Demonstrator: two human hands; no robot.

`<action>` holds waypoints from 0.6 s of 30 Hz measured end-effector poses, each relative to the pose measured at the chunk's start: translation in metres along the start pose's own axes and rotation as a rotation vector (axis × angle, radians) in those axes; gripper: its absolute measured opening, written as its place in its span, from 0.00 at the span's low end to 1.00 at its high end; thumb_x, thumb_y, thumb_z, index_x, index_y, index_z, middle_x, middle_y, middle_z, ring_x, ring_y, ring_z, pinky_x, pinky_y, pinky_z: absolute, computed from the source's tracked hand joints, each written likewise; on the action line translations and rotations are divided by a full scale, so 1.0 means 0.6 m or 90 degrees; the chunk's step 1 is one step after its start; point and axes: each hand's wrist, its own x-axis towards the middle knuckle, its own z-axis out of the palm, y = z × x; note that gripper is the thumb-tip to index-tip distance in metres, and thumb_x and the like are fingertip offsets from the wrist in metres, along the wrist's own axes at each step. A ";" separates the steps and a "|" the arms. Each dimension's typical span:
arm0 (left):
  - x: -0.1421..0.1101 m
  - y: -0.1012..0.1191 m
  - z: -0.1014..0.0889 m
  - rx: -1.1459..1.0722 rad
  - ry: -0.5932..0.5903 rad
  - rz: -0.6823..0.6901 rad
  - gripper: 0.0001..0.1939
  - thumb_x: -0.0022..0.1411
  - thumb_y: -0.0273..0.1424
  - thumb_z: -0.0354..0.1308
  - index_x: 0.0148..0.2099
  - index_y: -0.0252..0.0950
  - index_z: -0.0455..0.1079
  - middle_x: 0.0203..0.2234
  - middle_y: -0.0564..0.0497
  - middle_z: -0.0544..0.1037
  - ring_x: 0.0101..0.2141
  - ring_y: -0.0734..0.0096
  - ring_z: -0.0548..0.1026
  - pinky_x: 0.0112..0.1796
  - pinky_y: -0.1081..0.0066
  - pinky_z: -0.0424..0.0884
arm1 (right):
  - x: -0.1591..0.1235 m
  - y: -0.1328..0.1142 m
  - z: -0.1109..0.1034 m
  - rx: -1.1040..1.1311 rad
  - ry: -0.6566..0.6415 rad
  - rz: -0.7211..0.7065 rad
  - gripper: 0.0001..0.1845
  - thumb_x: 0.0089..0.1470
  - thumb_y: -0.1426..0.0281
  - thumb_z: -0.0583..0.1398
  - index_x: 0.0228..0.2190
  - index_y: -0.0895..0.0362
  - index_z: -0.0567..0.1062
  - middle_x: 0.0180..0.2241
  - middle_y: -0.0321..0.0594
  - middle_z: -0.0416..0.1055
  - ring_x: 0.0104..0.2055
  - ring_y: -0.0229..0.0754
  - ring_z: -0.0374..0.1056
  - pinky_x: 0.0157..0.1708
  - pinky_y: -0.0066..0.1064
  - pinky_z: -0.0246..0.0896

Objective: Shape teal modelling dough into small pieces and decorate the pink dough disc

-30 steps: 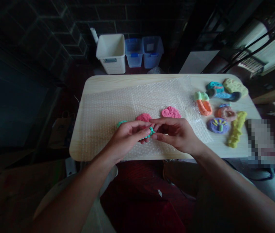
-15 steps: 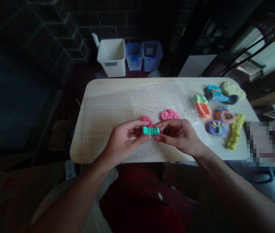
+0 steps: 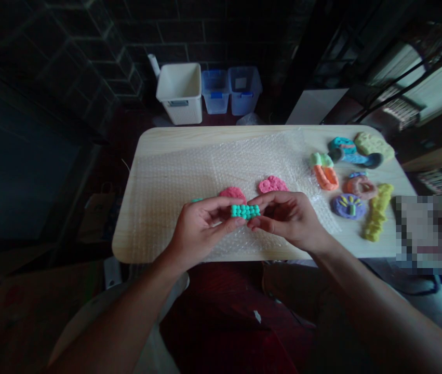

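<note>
A small bumpy teal clay strip (image 3: 245, 211) is held between both my hands just above a sheet of bubble wrap (image 3: 189, 171) on a light wooden table (image 3: 158, 137). My left hand (image 3: 201, 228) pinches its left end between thumb and fingers. Its right end sits pinched in my right hand (image 3: 286, 218). Two pink clay pieces (image 3: 272, 184) lie on the wrap just beyond my fingers. A bit of teal clay (image 3: 196, 200) peeks out past my left hand.
Several coloured clay shapes lie at the table's right end: an orange and green one (image 3: 324, 171), a purple disc (image 3: 347, 205), a yellow-green strip (image 3: 377, 212). On the floor behind stand a white bin (image 3: 179, 92) and two blue tubs (image 3: 230, 88).
Both hands have lifted the teal strip off the bubble wrap and turned it so its bumpy face shows between the fingertips; over the last half second it has barely moved.
</note>
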 end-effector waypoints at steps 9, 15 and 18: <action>-0.001 -0.006 0.000 -0.018 0.003 -0.004 0.18 0.59 0.30 0.76 0.52 0.37 0.84 0.45 0.44 0.88 0.43 0.62 0.86 0.46 0.67 0.83 | -0.003 0.003 0.014 -0.063 0.012 -0.046 0.16 0.52 0.73 0.76 0.44 0.56 0.87 0.35 0.42 0.85 0.33 0.39 0.79 0.35 0.31 0.78; 0.003 0.001 0.005 -0.053 0.003 -0.036 0.23 0.56 0.33 0.77 0.54 0.35 0.83 0.52 0.40 0.86 0.49 0.56 0.85 0.51 0.59 0.82 | -0.005 0.014 0.012 -0.133 0.036 -0.091 0.15 0.54 0.69 0.75 0.45 0.55 0.86 0.40 0.45 0.85 0.37 0.43 0.79 0.38 0.35 0.77; 0.003 0.004 0.007 -0.062 0.012 -0.054 0.20 0.58 0.34 0.76 0.52 0.36 0.84 0.49 0.41 0.87 0.49 0.58 0.84 0.51 0.61 0.82 | -0.005 0.016 0.011 -0.168 0.036 -0.103 0.15 0.56 0.70 0.74 0.46 0.55 0.86 0.36 0.43 0.85 0.37 0.43 0.79 0.38 0.34 0.75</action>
